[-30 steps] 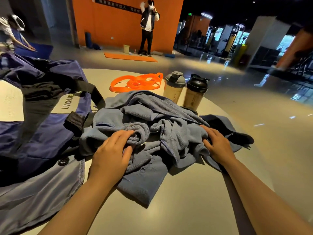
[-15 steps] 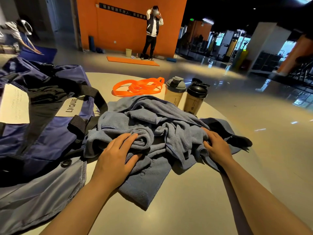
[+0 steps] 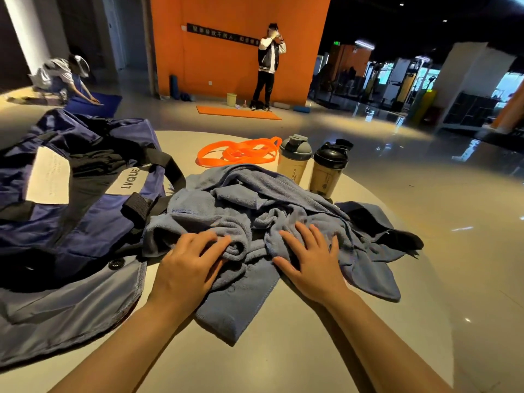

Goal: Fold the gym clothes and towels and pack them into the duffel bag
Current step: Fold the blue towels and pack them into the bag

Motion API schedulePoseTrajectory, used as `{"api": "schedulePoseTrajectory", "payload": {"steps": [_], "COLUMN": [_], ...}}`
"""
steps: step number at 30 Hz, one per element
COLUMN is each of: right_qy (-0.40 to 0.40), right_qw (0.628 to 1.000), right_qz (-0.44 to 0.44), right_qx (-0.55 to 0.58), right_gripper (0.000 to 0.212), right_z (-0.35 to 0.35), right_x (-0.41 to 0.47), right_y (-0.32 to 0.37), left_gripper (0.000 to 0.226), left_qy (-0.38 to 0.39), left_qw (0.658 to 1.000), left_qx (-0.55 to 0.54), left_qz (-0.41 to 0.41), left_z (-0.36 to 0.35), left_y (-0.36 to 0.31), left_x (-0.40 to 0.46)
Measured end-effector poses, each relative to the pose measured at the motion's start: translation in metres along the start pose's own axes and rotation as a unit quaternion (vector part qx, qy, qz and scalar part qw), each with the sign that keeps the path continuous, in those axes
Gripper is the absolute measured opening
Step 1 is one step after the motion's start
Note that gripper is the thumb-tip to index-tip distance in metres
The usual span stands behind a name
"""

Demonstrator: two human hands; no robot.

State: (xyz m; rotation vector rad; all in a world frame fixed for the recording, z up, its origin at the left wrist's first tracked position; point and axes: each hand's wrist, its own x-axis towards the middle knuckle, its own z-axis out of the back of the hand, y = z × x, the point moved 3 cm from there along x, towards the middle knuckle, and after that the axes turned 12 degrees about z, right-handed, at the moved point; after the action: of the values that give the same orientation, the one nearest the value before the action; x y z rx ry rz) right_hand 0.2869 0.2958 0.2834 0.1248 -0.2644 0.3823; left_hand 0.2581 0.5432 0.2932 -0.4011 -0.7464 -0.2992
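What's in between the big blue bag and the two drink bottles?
In the head view, the crumpled blue towel fills most of that stretch, both hands resting on its near side; the orange resistance band lies farther back, between duffel bag and shaker bottles.

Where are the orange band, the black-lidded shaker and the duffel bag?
Orange band (image 3: 239,153), head view: middle of its loops.
Black-lidded shaker (image 3: 326,177), head view: cup body.
Duffel bag (image 3: 93,219), head view: blue side panel.

The room is dim, with a black ceiling and a few small lamps. Warm light falls on the table (image 3: 283,350) from above and gives soft shadows under the forearms. The glossy floor (image 3: 425,154) shows bright glare from windows at far right. The wide lens bends the edges; the background is slightly soft.
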Motion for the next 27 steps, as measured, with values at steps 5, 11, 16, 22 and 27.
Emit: {"api": "schedulePoseTrajectory", "payload": {"steps": [5, 11, 16, 22, 27], "right_qy": [0.007, -0.103, -0.110, -0.033, -0.086], "right_qw": [0.999, 0.993, 0.963, 0.973, 0.987], "right_qz": [-0.046, -0.039, 0.101, 0.177, 0.080], "right_qx": [0.008, 0.032, 0.225, 0.142, 0.108], "right_gripper": [0.065, 0.066, 0.042, 0.055, 0.024], "right_z": [-0.008, 0.012, 0.067, 0.037, 0.050], "right_x": [0.012, -0.002, -0.074, -0.141, -0.131], "right_y": [-0.025, -0.008, 0.060, 0.116, 0.052], "left_gripper": [0.047, 0.034, 0.045, 0.053, 0.041], "left_qy": [0.075, 0.154, 0.138, 0.235, 0.161], "left_qw": [0.991, 0.945, 0.987, 0.971, 0.986], "left_qx": [-0.080, -0.269, -0.058, -0.008, -0.003], "left_qz": [0.075, 0.106, 0.051, 0.045, 0.039], "left_z": [0.031, 0.070, 0.046, 0.000, 0.010], "left_y": [-0.022, -0.043, -0.004, -0.004, -0.001], "left_x": [-0.036, -0.059, -0.030, -0.022, -0.023]}}
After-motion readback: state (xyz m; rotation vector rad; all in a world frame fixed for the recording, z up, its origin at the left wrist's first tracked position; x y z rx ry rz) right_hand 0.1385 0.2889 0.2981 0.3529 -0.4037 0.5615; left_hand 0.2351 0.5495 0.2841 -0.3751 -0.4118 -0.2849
